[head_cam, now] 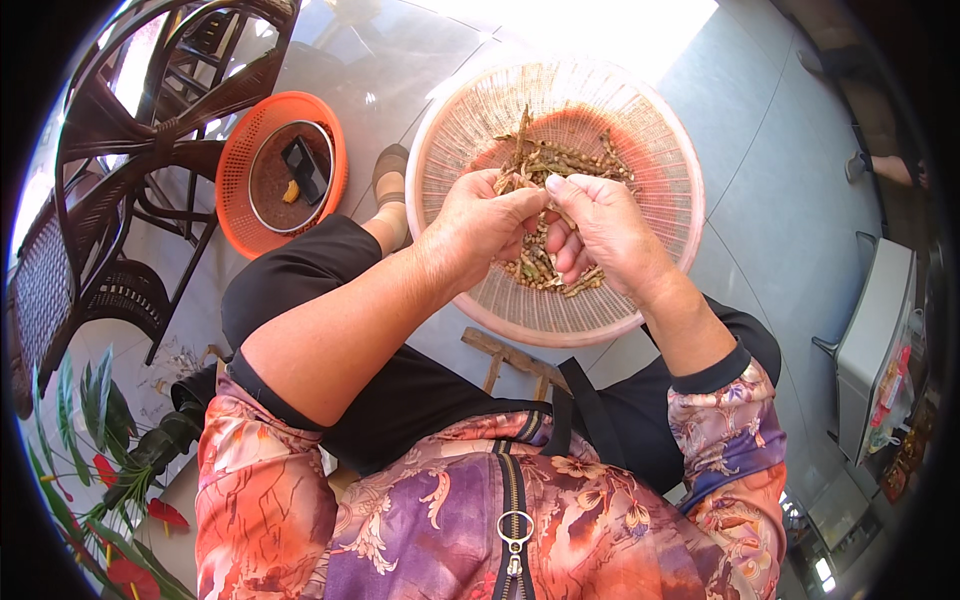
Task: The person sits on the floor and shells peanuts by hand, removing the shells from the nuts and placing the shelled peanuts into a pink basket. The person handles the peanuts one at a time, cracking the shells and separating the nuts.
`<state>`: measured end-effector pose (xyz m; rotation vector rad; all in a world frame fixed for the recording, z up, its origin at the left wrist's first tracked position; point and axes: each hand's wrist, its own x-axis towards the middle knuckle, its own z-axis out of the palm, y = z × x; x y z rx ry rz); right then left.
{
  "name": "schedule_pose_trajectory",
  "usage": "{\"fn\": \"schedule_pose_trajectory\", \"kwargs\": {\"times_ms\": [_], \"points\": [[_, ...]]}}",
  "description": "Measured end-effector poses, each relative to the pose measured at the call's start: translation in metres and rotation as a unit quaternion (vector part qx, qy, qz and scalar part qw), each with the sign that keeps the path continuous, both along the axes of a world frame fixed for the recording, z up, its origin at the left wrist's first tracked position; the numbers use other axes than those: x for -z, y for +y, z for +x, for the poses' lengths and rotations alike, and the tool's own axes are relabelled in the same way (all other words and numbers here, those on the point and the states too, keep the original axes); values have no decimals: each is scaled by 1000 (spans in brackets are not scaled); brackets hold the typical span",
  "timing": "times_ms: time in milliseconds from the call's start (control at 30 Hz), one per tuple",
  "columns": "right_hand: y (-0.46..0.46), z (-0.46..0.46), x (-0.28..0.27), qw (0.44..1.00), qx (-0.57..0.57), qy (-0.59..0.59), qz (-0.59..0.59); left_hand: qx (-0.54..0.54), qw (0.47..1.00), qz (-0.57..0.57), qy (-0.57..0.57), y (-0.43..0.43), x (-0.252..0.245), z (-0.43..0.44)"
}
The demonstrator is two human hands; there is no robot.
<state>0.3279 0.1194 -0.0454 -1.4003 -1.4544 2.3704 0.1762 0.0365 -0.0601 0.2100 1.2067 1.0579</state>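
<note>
A wide, round plastic basket [664,277] with slatted sides stands in front of me. Dried bean pods [570,161] and loose pods and seeds lie in its middle. Above them my left hand [487,217] and my right hand [592,225] meet, thumbs and fingertips pinched close together. Dry pod pieces show at the fingers of my left hand. A pale bit of pod sits between the thumb and fingers of my right hand. My fingers partly hide what they hold.
At the left, an orange basket [231,180] holds a round sieve [259,202] with a dark phone-like object [304,169] and a yellow piece. Dark woven chairs [112,262] and a red-flowered plant [112,420] stand further left. A wooden stool [510,356] is between my legs. Another person's leg [889,169] shows far right.
</note>
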Motion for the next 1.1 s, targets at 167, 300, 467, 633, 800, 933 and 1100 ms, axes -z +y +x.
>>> {"fn": "schedule_pose_trajectory", "kwargs": {"times_ms": [167,300,467,633,800,933,1100], "points": [[2,0,-10,1000,-9,2,30,-14,1000,-3,-12,2,0,-6],[2,0,-6,998,-25,5,59,-14,1000,-3,-14,2,3,-6],[0,1,-5,996,-44,-6,71,-11,1000,0,9,2,1,-2],[1,1,-5,1000,-4,2,17,9,999,4,31,1,-3,-2],[2,3,-1,1000,16,10,-12,14,998,11,54,1,-1,1],[1,3,1,1000,9,6,-15,18,998,17,63,0,-1,2],[-1,2,2,1000,18,2,-8,10,999,12,48,0,1,2]]}}
